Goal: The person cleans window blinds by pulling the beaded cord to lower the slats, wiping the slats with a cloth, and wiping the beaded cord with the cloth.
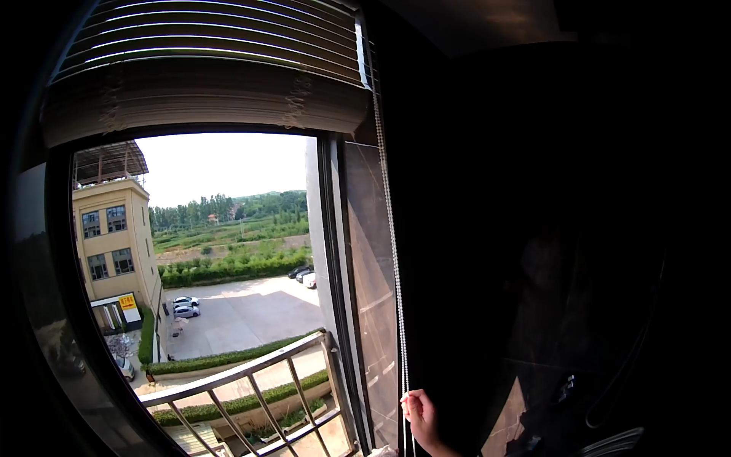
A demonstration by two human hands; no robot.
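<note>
My right hand (420,417) is at the lower middle, its fingers closed round the beaded pull chain (396,263) of the window blind. The chain hangs in two strands from the top right corner of the blind down past my hand. The venetian blind (205,95) is partly raised: its lower slats are bunched in a thick stack, and spaced slats show above. Below the stack lies the window opening. My left hand is not in view. A small pale shape (383,452) at the bottom edge is too cut off to make out.
A dark window frame (335,251) borders the opening, with a metal railing (251,375) outside. Beyond are a beige building (114,236), a parking lot (244,312) with several cars, hedges and trees. The room to the right is very dark; few details show.
</note>
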